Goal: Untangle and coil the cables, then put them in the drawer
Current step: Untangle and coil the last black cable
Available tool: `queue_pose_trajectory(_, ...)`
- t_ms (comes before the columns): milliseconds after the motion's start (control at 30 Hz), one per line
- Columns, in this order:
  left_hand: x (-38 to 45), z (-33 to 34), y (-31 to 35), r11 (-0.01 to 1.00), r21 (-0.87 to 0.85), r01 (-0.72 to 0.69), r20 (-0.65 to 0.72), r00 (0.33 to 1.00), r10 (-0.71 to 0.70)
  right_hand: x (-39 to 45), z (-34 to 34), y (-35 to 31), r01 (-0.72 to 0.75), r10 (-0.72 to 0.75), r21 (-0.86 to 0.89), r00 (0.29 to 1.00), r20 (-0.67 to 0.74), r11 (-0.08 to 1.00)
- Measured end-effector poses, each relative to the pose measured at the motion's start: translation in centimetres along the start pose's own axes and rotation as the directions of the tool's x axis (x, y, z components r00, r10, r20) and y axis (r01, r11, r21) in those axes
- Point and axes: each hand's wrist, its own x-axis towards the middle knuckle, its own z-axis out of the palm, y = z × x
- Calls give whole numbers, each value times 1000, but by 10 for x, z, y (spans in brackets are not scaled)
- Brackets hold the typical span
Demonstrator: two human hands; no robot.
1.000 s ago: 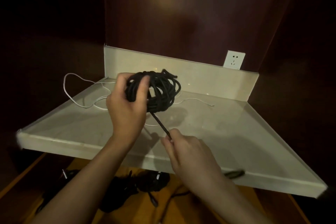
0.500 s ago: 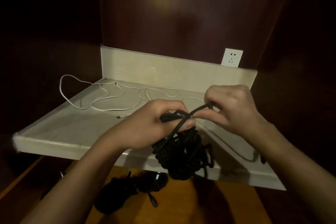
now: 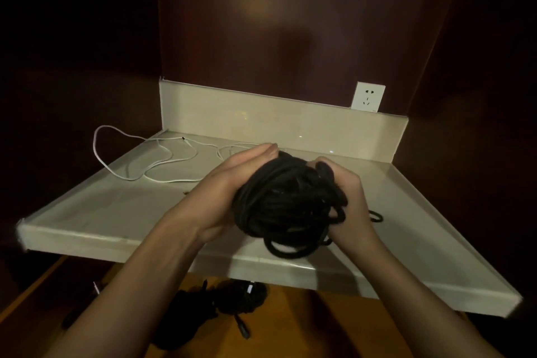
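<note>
A thick bundle of coiled black cable [image 3: 286, 206] sits between both my hands, just above the pale countertop [image 3: 116, 212]. My left hand [image 3: 232, 183] cups its left side with the fingers straight and together. On the right side, my right hand [image 3: 345, 195] grips the coil with curled fingers. A loose loop of the black cable hangs off the bottom. A thin white cable [image 3: 139, 160] lies sprawled on the countertop at the back left. Below the counter's front edge, the open wooden drawer [image 3: 290, 328] holds other dark coiled cables [image 3: 203, 311].
A white wall socket [image 3: 367, 96] sits above the counter's back splash at the right. Dark wood panels close in the back and both sides. A small black loop [image 3: 376, 216] lies on the counter right of my right hand.
The black coil rose from below the counter edge to between both palms. My left hand opened flat against it. My right hand let go of the loose strand and took the coil.
</note>
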Motion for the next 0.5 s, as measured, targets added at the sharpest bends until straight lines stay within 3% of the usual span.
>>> queue_pose_trajectory(267,5,2,-6,988,-151,-44,-197,980,13,-8,19,-10,-218,226,224,974,-11,950)
queue_pose_trajectory(300,5,3,-6,986,-149,-70,-229,973,34,-10,20,-14,-288,294,283,955,20,915)
queue_pose_trajectory(367,6,4,-3,973,-169,-157,-301,948,101,-17,22,-26,-480,467,462,871,149,746)
queue_pose_trajectory(433,7,4,2,954,-180,-239,-368,916,160,-24,22,-36,-565,513,543,817,264,621)
queue_pose_trajectory(500,7,4,5,947,-133,-293,-410,886,217,-25,21,-41,-563,482,432,826,292,704)
